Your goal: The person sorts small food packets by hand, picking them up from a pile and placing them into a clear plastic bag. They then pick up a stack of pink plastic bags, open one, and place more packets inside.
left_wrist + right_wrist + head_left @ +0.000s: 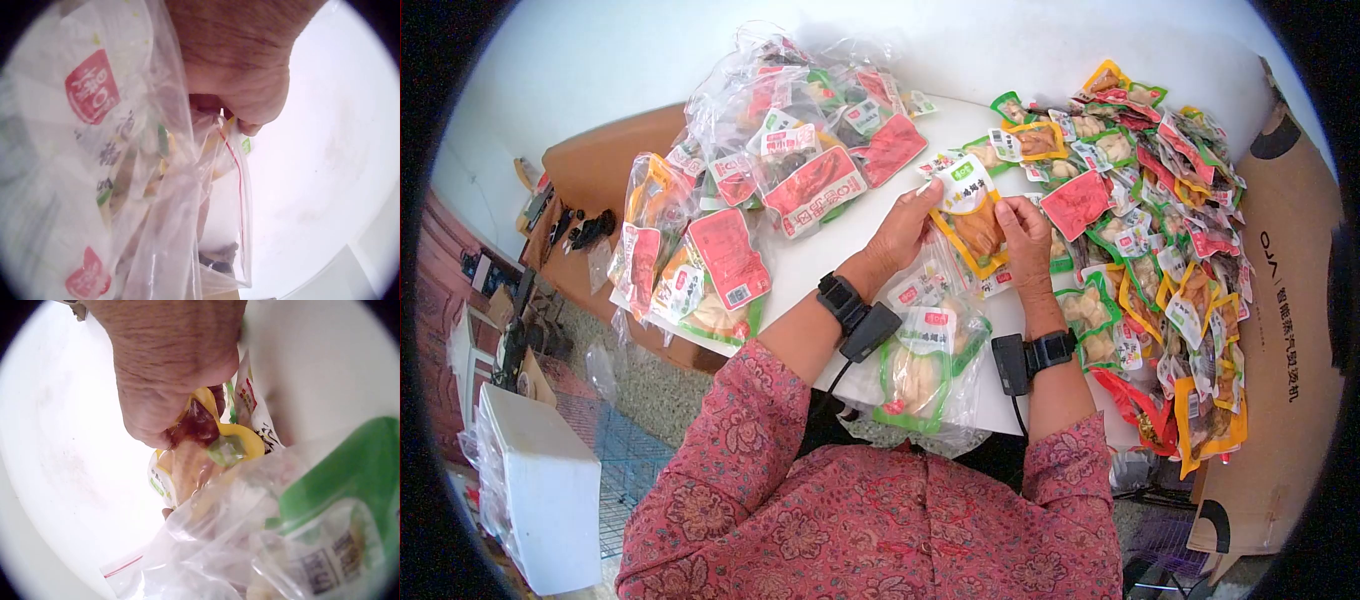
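Observation:
Both hands hold a yellow-edged food packet (975, 232) with brown meat showing through its clear window and a white label at the top. My left hand (903, 228) pinches its upper left edge, while my right hand (1028, 240) grips the right edge. The right wrist view shows the fingers of the right hand (169, 375) on the packet's yellow rim (247, 439). Below, close to my body, lies a clear zip bag (970, 385) with a green-edged packet (915, 378) of pale meat inside. Its red zip strip (234, 156) runs beneath the left hand (240, 75).
A big heap of loose packets (1145, 220) covers the right of the white table (840, 262). Filled clear bags (800, 150) are piled at the back left, others (720, 260) at the left edge. A cardboard box (1280, 250) stands on the right.

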Available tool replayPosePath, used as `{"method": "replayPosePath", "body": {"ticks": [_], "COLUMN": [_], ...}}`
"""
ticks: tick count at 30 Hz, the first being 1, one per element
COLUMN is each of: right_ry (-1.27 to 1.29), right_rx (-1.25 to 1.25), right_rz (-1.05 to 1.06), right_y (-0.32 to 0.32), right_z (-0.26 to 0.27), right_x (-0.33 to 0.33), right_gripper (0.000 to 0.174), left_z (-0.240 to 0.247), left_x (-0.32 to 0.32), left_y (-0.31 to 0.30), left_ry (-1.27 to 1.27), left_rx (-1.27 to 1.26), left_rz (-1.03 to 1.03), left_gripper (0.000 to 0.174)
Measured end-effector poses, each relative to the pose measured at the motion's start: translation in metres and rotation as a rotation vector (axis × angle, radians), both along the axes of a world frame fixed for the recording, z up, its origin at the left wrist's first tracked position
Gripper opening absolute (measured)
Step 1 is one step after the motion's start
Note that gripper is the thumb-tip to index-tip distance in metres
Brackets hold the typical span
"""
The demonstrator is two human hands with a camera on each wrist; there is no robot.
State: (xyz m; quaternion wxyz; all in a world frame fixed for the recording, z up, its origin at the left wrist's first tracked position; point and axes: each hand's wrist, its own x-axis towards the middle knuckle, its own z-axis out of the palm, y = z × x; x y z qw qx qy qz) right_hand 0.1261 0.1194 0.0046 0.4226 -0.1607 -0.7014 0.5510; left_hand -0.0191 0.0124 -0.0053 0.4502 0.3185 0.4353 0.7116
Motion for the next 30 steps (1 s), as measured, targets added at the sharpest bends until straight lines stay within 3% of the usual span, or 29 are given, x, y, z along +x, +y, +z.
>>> {"method": "replayPosePath", "body": {"ticks": [8, 16, 17, 18, 19, 21, 23, 24, 25, 26, 27, 29, 30], "right_ry": [-0.026, -0.123, -0.12, -0.116, -0.117, 0.076, 0.144, 0.258, 0.373, 0.365, 0.361, 0.377, 0.381], "right_rx": [0.067, 0.106, 0.132, 0.159, 0.158, -0.08, -0.225, -0.385, -0.547, -0.569, -0.576, -0.51, -0.524], "right_rz": [0.001, 0.088, -0.051, -0.19, -0.189, -0.38, -0.361, -0.284, -0.204, -0.178, -0.179, -0.098, -0.02], "right_y": [0.003, 0.008, 0.012, 0.017, 0.021, 0.028, 0.031, 0.031, 0.031, 0.029, 0.026, 0.019, 0.019], "right_z": [-0.002, -0.006, -0.007, -0.007, -0.008, -0.008, -0.008, -0.007, -0.006, -0.005, -0.006, -0.006, -0.005], "right_x": [-0.002, -0.003, -0.003, -0.002, -0.001, 0.002, 0.005, 0.005, 0.005, 0.004, 0.002, -0.004, -0.005], "right_gripper": [0.016, 0.019, 0.018, 0.018, 0.018, 0.02, 0.023, 0.023, 0.024, 0.028, 0.028, 0.021, 0.036], "left_z": [0.005, 0.015, 0.019, 0.025, 0.03, 0.035, 0.036, 0.037, 0.039, 0.04, 0.041, 0.043, 0.044], "left_x": [0.004, 0.01, 0.008, 0.004, 0.002, 0.002, 0.0, 0.001, 0.001, 0.002, 0.002, -0.001, -0.004], "left_y": [-0.002, -0.004, -0.007, -0.011, -0.015, -0.019, -0.018, -0.019, -0.021, -0.023, -0.024, -0.024, -0.022], "left_ry": [-0.003, -0.052, -0.053, 0.134, 0.32, 0.384, 0.674, 0.671, 0.83, 0.989, 0.986, 1.185, 1.255], "left_rx": [0.022, 0.103, 0.101, 0.073, 0.044, 0.097, 0.121, 0.118, 0.137, 0.155, 0.147, 0.127, 0.238], "left_rz": [-0.014, 0.021, 0.021, 0.022, 0.022, -0.002, 0.001, 0.001, 0.014, 0.026, 0.023, 0.093, 0.164], "left_gripper": [0.046, 0.034, 0.034, 0.033, 0.035, 0.035, 0.033, 0.033, 0.028, 0.023, 0.023, 0.01, 0.011]}}
